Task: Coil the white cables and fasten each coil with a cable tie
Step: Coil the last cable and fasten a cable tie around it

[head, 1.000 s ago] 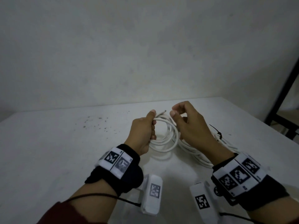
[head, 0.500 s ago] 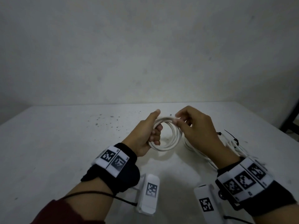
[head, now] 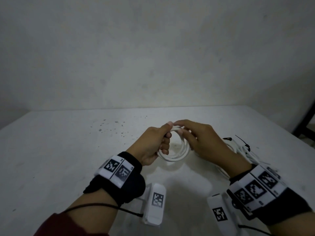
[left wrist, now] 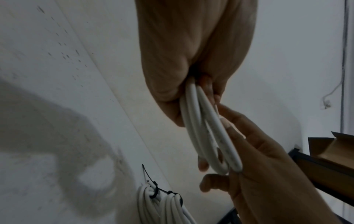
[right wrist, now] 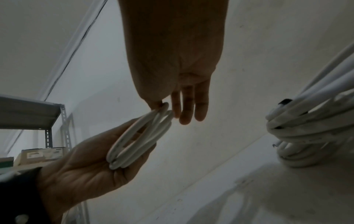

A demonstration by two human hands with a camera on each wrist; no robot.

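Observation:
A small coil of white cable point(head: 177, 155) hangs above the table between both hands. My left hand point(head: 153, 143) grips its left side, fingers curled round the loops point(left wrist: 206, 133). My right hand point(head: 201, 140) pinches the coil's top with thumb and forefinger point(right wrist: 161, 106), the other fingers straight. The coil point(right wrist: 138, 139) has several turns. To the right lie coiled white cables point(head: 245, 150) bound by black cable ties point(left wrist: 155, 188), also close in the right wrist view point(right wrist: 306, 128).
The white table point(head: 68, 159) has dark specks at its middle back. A dark chair or frame point(head: 305, 123) stands past the right edge. A metal shelf point(right wrist: 38, 113) with boxes is off to the left, a cardboard box point(left wrist: 337, 145) near the table corner.
My right hand has come left and lowered onto the top of the coil, meeting my left thumb. The coil looks tighter and smaller than one second ago.

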